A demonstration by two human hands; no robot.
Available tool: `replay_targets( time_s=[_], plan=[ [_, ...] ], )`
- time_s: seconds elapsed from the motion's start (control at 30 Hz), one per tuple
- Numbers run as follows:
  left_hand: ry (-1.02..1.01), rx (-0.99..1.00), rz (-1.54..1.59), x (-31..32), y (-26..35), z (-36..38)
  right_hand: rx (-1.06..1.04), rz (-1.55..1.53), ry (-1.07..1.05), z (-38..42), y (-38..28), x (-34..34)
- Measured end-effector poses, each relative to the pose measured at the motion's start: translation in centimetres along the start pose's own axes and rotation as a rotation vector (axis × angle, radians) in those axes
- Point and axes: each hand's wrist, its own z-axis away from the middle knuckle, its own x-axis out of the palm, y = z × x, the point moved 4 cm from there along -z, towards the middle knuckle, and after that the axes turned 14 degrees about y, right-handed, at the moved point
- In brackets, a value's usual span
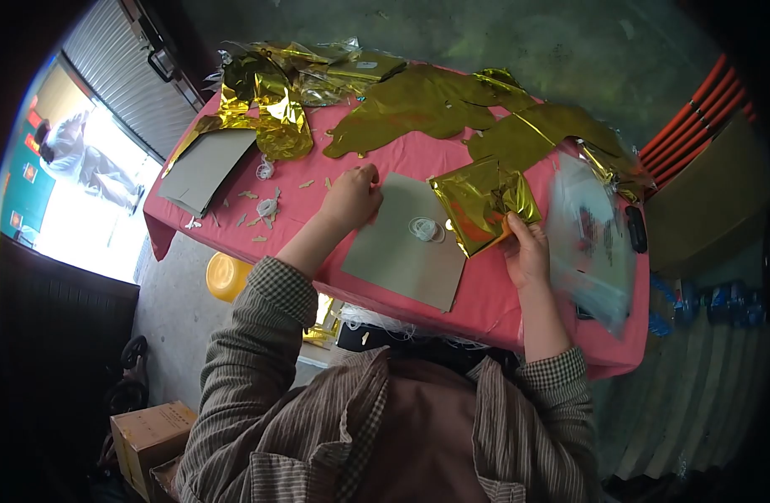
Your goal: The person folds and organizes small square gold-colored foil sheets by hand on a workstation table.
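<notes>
In my right hand point(527, 247) is a folded square of shiny gold foil point(481, 205), probably a flat foil balloon, pinched at its lower right corner between thumb and fingers. My left hand point(354, 197) is closed, its fingers curled at the left edge of a grey cardboard sheet point(393, 260); whatever it may hold is hidden. A small coil of white string or ribbon point(424, 230) lies on the cardboard, just left of the foil square. Flat, unfolded gold foil pieces point(418, 105) spread along the far side of the pink-covered table point(502, 302).
A cardboard stack point(209, 172), white coils point(266, 207) and small paper scraps lie at left. Clear plastic bags point(590, 243) and a black object point(636, 229) lie at right. Below stand a yellow container point(225, 277) and a carton point(150, 436). Another person point(87, 159) is outside the doorway.
</notes>
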Motion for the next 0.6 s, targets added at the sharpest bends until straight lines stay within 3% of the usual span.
replay_targets(
  time_s=[0.17, 0.23, 0.3, 0.37, 0.4, 0.53, 0.6],
  plan=[
    [0.072, -0.06, -0.146, -1.7, -3.1, 0.1, -0.001, 0.033, 0.001, 0.0, 0.0, 0.5],
    [0.2, 0.032, -0.189, -3.8, -2.4, 0.7, 0.089, 0.098, -0.102, 0.6, -0.5, 2.4],
    [0.14, -0.03, -0.183, -4.1, -2.0, 0.6, 0.041, 0.193, -0.103, 0.6, -0.9, 4.3],
    [0.195, -0.006, 0.002, -4.3, -1.1, 0.8, 0.227, 0.443, -0.357, 0.4, 0.0, 5.7],
    [0.193, -0.004, 0.005, -4.3, -0.6, 1.0, 0.227, 0.444, -0.353, 0.1, 0.6, 6.1],
    [0.25, 0.232, 0.206, -4.8, 4.1, 3.5, 0.263, 0.576, -0.335, -0.9, 2.0, 6.6],
    [0.092, 0.346, 0.263, -3.9, 5.9, 4.9, 0.266, 0.667, -0.304, -1.2, 2.0, 6.2]
  ],
)
